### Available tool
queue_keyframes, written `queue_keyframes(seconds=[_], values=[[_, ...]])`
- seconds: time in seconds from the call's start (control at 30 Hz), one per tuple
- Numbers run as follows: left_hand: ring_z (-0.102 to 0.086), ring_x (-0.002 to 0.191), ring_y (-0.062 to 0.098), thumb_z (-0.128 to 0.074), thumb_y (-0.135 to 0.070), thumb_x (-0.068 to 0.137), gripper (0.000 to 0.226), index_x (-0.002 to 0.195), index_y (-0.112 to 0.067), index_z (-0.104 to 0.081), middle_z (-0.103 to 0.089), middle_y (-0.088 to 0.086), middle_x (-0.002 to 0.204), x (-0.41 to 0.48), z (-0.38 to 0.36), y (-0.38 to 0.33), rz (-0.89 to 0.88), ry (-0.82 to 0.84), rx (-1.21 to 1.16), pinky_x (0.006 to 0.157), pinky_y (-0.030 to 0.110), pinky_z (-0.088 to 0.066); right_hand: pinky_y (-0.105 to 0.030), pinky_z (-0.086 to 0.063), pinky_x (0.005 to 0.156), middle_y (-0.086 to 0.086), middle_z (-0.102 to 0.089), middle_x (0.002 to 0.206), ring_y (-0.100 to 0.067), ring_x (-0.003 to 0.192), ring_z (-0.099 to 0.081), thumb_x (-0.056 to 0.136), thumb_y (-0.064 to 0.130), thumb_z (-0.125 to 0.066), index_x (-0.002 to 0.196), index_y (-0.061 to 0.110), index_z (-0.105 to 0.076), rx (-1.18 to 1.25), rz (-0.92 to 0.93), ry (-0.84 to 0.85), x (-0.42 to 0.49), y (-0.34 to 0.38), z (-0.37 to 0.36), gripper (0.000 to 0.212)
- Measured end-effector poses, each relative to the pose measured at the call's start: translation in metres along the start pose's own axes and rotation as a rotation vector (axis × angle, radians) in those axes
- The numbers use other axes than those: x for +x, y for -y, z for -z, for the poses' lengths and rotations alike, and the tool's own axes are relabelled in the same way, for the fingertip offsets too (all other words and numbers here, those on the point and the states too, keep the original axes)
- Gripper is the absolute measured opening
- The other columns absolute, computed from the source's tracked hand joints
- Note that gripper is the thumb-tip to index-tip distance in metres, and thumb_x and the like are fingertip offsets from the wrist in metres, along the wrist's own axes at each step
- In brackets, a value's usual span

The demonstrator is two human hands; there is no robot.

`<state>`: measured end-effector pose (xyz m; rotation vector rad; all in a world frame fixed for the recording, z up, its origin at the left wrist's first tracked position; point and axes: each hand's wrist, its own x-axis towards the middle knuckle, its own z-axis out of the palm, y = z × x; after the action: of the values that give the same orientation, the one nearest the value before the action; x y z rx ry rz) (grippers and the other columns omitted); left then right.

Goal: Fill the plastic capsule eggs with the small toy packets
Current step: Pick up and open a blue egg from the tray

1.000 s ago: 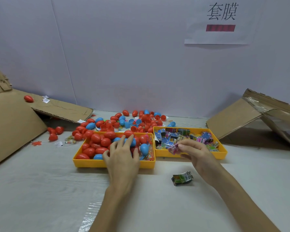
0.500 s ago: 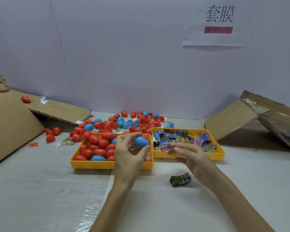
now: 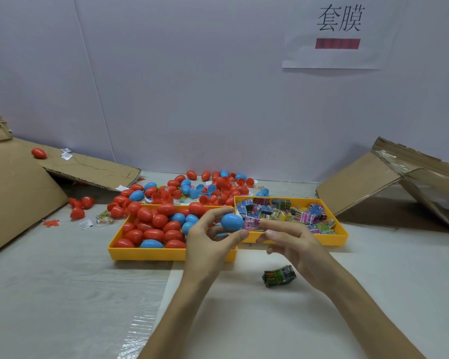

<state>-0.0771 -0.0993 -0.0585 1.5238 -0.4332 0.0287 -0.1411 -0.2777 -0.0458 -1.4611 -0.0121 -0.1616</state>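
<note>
The white-covered table (image 3: 62, 294) spreads under both forearms and runs past the fingertips to the wall. Far out to the left of the left fingers a big cardboard sheet (image 3: 13, 193) leans. Another cardboard piece (image 3: 360, 187) is propped well to the right of the right fingers. High above the right fingers a paper sign (image 3: 340, 35) hangs on the wall.

Directly behind and to the left of the left fingers sits a yellow tray (image 3: 145, 253) full of red and blue capsule eggs. A second yellow tray (image 3: 332, 239), holding the small toy packets, lies just beyond the right fingers and reaches off to their right. Farther past both sets of fingertips, a loose heap of eggs (image 3: 192, 187) and egg halves is scattered towards the wall.

The left hand (image 3: 208, 244) is raised in front of the egg tray. Its thumb and fingers are curled round a blue egg (image 3: 232, 222), which sits at the fingertips above the gap between the two trays. The right hand (image 3: 293, 242) faces it, with finger and thumb pinching a pink packet (image 3: 252, 222). The packet touches the right end of the egg. The other right fingers are loosely bent underneath. I cannot tell whether the egg is open or closed.

Below the right fingers, near the wrist, a green packet (image 3: 279, 276) lies alone on the table.
</note>
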Motion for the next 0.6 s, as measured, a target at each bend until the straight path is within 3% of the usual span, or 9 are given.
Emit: queue_keyframes(seconds=[0.2, 0.33, 0.43, 0.6], values=[[-0.073, 0.099, 0.011, -0.067, -0.013, 0.095, 0.031, 0.116, -0.036, -0.068, -0.070, 0.000, 0.123, -0.0023, -0.0012, -0.0039, -0.026, 0.027, -0.107, 0.078, 0.020, -0.058, -0.028, -0.054, 0.071, -0.004, -0.075, 0.102, -0.018, 0.092, -0.069, 0.079, 0.024, -0.070, 0.104, 0.026, -0.081, 0.008, -0.001, -0.022, 0.0000, 0.0007, 0.0004, 0.028], [-0.068, 0.108, 0.009, -0.068, -0.018, 0.095, 0.030, 0.114, -0.040, -0.069, -0.069, -0.007, 0.124, -0.0009, -0.0001, -0.0008, -0.037, 0.031, -0.012, 0.089, 0.033, -0.060, -0.028, -0.053, 0.071, -0.006, -0.075, 0.107, -0.019, 0.093, -0.069, 0.082, 0.023, -0.073, 0.111, 0.018, -0.078, -0.005, -0.003, -0.025, 0.0000, 0.0001, 0.0013, 0.030], [-0.067, 0.111, 0.010, -0.070, -0.019, 0.094, 0.027, 0.113, -0.038, -0.073, -0.072, -0.013, 0.119, 0.0002, 0.0010, 0.0011, -0.015, 0.044, -0.035, 0.092, 0.035, -0.059, -0.028, -0.053, 0.072, -0.009, -0.074, 0.113, -0.020, 0.094, -0.069, 0.085, 0.022, -0.074, 0.117, 0.015, -0.075, -0.018, -0.004, -0.023, 0.0005, -0.0007, 0.0018, 0.032], [-0.068, 0.109, 0.011, -0.072, -0.021, 0.092, 0.023, 0.112, -0.033, -0.073, -0.074, -0.010, 0.111, 0.0006, 0.0008, 0.0009, 0.026, 0.089, -0.047, 0.093, 0.041, -0.059, -0.026, -0.056, 0.070, -0.009, -0.075, 0.109, -0.018, 0.090, -0.070, 0.081, 0.029, -0.068, 0.107, 0.021, -0.079, -0.023, 0.019, -0.042, 0.0005, -0.0004, 0.0006, 0.029]])
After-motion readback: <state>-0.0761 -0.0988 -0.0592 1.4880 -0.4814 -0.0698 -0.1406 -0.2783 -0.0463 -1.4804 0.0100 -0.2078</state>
